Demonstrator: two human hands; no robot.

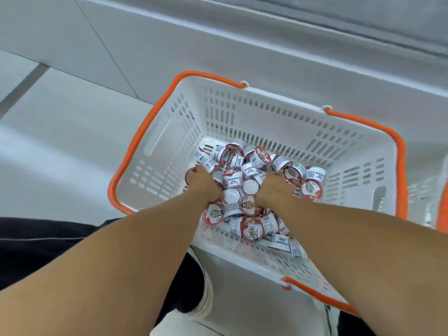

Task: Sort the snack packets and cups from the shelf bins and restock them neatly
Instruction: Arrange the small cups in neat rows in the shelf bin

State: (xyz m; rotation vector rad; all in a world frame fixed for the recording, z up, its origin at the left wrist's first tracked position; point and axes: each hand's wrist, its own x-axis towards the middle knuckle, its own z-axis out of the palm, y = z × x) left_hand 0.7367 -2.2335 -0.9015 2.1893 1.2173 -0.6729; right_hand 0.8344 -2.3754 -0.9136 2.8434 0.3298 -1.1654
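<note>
A white slotted shopping basket (167, 141) with orange handles (135, 146) stands on the floor below me. Its bottom holds a loose pile of several small snack cups (252, 229) with red-and-white foil lids and barcode labels, lying at all angles. Both my arms reach down into it. My left hand (204, 184) is dug into the left of the pile, knuckles up, with a red-lidded cup (189, 174) right beside it. My right hand (275, 189) is pushed into the middle-right of the pile. The fingers of both hands are buried among the cups.
The base of a grey-white cabinet or freezer (266, 44) runs along behind the basket. Pale floor tiles (60, 132) lie to the left. My shoe (206, 294) and dark trousers (36, 251) are below the basket's near wall. Part of a second basket (441, 204) shows at the right edge.
</note>
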